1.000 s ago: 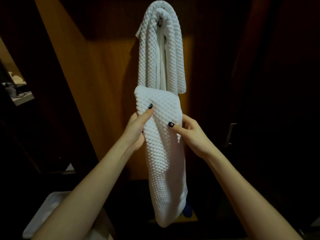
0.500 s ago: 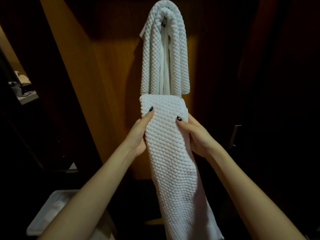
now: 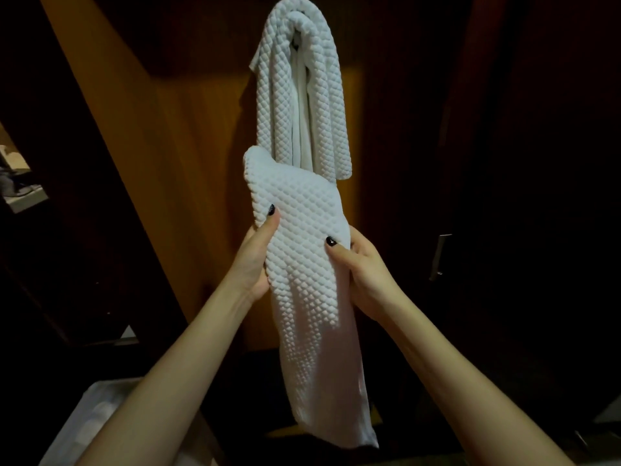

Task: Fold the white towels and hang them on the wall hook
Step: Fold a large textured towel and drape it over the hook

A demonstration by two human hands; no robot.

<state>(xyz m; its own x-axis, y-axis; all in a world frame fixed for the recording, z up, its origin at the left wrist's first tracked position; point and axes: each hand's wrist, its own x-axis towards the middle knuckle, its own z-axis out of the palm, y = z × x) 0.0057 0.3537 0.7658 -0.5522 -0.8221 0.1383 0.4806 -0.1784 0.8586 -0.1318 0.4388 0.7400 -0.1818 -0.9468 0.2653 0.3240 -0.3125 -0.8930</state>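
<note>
Both hands hold a long, folded white waffle-textured towel [image 3: 309, 264] upright before a brown wooden wall [image 3: 188, 183]. The left hand [image 3: 257, 260] grips its left edge, the right hand [image 3: 361, 267] its right edge, thumbs across the front. Above it, a second white waffle towel [image 3: 302, 95] hangs draped against the wall's upper part, its hook hidden.

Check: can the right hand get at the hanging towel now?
Likely yes: the hanging towel ends just above the right hand, nothing between, but its grip is on the folded towel.
</note>
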